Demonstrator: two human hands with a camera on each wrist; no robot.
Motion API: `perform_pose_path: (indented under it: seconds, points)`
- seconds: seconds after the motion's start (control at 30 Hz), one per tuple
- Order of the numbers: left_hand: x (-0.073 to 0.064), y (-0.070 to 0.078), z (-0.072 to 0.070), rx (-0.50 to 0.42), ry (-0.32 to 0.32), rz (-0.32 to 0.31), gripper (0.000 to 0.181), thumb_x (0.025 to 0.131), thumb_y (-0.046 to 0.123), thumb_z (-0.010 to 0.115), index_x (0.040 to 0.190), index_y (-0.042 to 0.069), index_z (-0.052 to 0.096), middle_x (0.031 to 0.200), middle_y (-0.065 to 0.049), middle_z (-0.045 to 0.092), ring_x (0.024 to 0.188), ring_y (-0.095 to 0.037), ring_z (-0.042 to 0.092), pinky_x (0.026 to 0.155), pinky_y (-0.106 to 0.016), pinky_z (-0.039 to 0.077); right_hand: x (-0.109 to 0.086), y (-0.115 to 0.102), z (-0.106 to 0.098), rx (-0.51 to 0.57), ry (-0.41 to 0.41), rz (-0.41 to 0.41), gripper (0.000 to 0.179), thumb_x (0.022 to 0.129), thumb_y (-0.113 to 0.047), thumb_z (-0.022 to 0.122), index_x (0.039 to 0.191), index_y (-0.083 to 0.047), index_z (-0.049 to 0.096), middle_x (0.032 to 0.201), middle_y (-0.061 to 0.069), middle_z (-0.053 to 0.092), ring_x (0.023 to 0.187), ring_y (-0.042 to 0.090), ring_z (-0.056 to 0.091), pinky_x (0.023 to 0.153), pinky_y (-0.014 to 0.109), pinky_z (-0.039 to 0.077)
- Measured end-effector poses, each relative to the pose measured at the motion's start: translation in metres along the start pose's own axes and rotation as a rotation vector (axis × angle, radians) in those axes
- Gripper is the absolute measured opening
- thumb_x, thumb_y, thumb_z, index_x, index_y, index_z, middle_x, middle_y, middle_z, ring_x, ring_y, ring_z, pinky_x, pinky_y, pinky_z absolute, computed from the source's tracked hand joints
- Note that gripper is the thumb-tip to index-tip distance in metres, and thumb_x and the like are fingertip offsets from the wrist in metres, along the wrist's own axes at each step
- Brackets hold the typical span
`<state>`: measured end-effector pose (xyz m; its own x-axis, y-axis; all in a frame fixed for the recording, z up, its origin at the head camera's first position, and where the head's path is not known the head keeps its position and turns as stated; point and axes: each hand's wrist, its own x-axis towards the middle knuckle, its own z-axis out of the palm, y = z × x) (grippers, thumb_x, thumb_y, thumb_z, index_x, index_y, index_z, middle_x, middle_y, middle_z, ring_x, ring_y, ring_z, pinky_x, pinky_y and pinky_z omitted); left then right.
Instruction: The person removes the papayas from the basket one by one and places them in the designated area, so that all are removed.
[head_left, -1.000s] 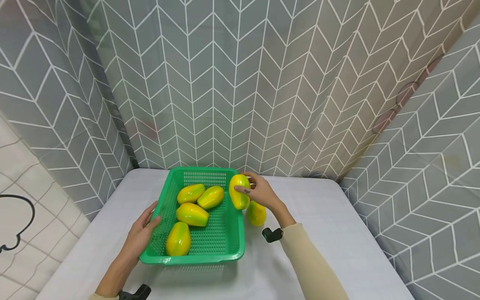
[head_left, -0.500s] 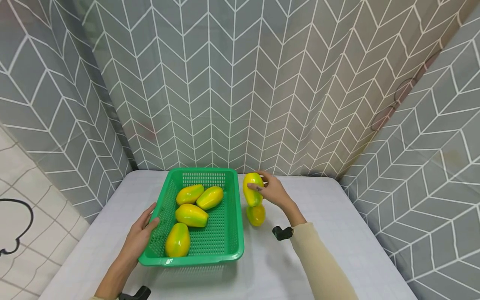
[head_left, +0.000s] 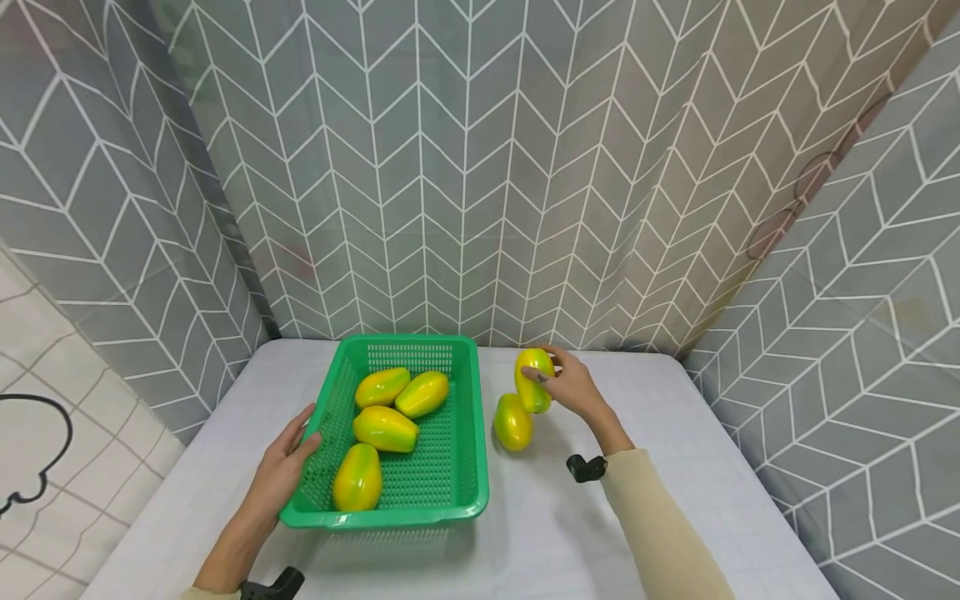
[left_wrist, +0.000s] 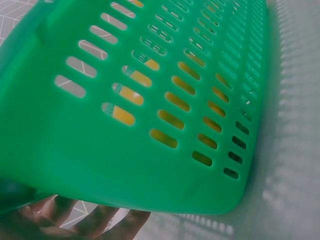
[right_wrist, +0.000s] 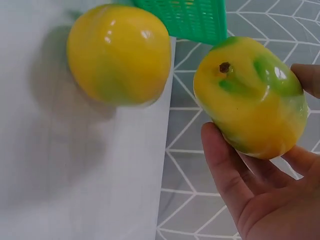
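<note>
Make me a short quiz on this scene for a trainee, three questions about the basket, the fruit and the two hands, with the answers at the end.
1. Count: how many yellow-green fruits lie inside the green basket?

2. True or false: the left hand holds the basket's side while the right hand holds a piece of fruit.

3. Multiple choice: in the head view, where is the loose fruit, neither held nor in the basket?
A) Left of the basket
B) Right of the basket
C) Behind the basket

Key: 1. Four. 2. True. 3. B.
</note>
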<state>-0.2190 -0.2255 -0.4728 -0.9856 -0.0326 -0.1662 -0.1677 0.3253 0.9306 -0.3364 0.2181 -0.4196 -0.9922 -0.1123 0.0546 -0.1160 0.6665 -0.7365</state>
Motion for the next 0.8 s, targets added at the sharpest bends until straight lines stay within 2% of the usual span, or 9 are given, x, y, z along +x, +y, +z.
perform_pose_path:
  seconds: [0.27,0.53,0.8]
  points:
    - [0.000,0.000,0.001,0.016,0.006,0.000,0.065,0.116,0.033,0.038,0.173,0.022,0.008,0.176,-0.024,0.023,0.155,-0.042,0.038,0.118,-0.055,0.043,-0.001,0.008,-0.005,-0.050,0.026,0.006,0.072,0.098,-0.051,0.069,0.157,-0.013,0.049,0.151,0.026,0.057,0.132,0.043,0.060,0.098,0.052,0.059]
    - [0.002,-0.001,-0.001,-0.004,-0.003,-0.007,0.066,0.116,0.036,0.038,0.173,0.025,0.005,0.177,-0.021,0.018,0.161,-0.045,0.027,0.125,-0.067,0.030,-0.001,0.014,-0.005,-0.073,0.036,0.043,0.076,0.099,-0.050,0.068,0.159,-0.009,0.046,0.149,0.030,0.058,0.129,0.045,0.062,0.101,0.054,0.059]
    - [0.002,-0.001,0.000,-0.010,0.000,-0.015,0.066,0.116,0.035,0.038,0.173,0.024,0.006,0.176,-0.022,0.021,0.158,-0.043,0.033,0.123,-0.060,0.036,-0.004,0.024,-0.003,-0.110,0.026,0.094,0.076,0.099,-0.050,0.068,0.159,-0.009,0.046,0.152,0.030,0.055,0.133,0.046,0.060,0.108,0.059,0.054]
